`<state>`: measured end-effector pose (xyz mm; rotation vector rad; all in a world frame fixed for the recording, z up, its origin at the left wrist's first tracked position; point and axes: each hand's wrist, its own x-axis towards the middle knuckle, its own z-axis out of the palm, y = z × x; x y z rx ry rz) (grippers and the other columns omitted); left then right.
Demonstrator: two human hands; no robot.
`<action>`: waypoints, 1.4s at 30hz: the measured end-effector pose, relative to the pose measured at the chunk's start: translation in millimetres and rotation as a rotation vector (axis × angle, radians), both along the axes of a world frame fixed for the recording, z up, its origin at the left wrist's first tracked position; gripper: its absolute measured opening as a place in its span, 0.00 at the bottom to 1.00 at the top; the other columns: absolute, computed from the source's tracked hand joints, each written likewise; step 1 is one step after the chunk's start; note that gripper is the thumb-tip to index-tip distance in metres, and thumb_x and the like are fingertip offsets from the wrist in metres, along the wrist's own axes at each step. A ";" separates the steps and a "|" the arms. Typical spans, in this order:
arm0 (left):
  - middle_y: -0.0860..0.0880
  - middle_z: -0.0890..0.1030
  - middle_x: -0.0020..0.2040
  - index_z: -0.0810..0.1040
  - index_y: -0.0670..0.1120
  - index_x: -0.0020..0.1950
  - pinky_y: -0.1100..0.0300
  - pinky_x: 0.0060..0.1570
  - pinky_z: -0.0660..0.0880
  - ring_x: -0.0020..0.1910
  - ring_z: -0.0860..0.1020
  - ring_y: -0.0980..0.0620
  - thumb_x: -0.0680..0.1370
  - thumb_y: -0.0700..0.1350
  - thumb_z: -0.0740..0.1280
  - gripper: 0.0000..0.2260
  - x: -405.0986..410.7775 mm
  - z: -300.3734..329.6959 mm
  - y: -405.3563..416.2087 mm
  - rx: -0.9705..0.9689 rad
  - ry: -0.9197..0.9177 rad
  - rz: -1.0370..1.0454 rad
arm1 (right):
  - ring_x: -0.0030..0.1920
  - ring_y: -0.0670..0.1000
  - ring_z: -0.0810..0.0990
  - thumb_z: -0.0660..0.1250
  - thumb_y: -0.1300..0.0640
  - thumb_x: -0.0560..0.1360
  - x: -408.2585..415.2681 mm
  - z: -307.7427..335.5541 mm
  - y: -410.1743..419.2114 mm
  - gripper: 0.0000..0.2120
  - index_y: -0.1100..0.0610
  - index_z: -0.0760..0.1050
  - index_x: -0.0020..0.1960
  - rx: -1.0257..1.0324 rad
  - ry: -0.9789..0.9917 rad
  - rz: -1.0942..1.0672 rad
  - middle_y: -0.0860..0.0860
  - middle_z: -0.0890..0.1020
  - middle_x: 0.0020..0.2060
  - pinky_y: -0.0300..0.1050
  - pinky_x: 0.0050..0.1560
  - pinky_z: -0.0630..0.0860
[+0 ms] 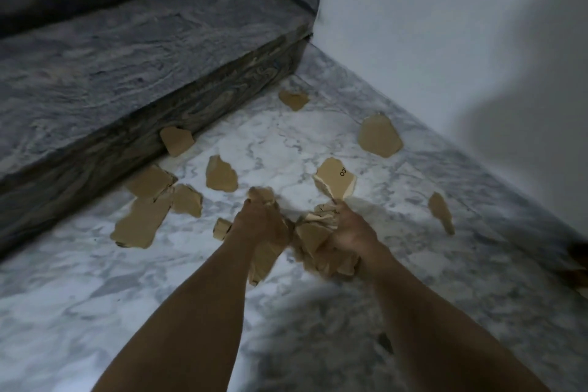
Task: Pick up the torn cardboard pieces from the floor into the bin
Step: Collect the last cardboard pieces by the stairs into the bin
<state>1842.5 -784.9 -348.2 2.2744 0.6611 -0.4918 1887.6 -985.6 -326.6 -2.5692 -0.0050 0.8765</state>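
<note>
Several torn brown cardboard pieces lie scattered on the white marble floor (95, 289). My left hand (261, 223) grips a bunch of cardboard pieces (264, 261) that hang below the fist. My right hand (350, 235) holds another crumpled bundle of pieces (313, 235) between the two hands. Loose pieces lie beyond them: a printed piece (337, 180), a large piece (380, 135) near the wall, one (221, 175) in the middle, a long strip (143, 221) on the left. No bin is in view.
A dark grey marble step (127, 51) rises along the left and back; a cardboard piece (176, 140) leans against its riser. A white wall (445, 25) closes the right side. A dark object (577, 261) shows at the right edge.
</note>
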 end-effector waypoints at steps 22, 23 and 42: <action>0.43 0.73 0.67 0.73 0.46 0.69 0.54 0.66 0.69 0.66 0.72 0.42 0.76 0.56 0.60 0.25 -13.9 6.4 5.9 -0.025 0.005 0.087 | 0.70 0.58 0.69 0.85 0.49 0.59 109.8 42.8 220.1 0.57 0.53 0.56 0.79 0.157 0.251 0.378 0.52 0.67 0.74 0.55 0.68 0.72; 0.44 0.76 0.66 0.73 0.45 0.68 0.57 0.61 0.70 0.65 0.74 0.43 0.78 0.52 0.64 0.21 -20.8 9.6 17.4 -0.057 -0.029 0.120 | 0.71 0.59 0.69 0.85 0.50 0.60 106.4 39.2 232.9 0.58 0.53 0.54 0.80 0.102 0.246 0.432 0.54 0.66 0.75 0.56 0.67 0.72; 0.40 0.72 0.63 0.74 0.42 0.62 0.56 0.49 0.73 0.60 0.75 0.41 0.72 0.51 0.76 0.24 -106.9 10.5 177.1 0.066 0.078 0.797 | 0.58 0.56 0.80 0.86 0.58 0.57 79.9 6.7 239.9 0.45 0.58 0.71 0.70 0.385 0.119 0.210 0.53 0.80 0.61 0.48 0.57 0.79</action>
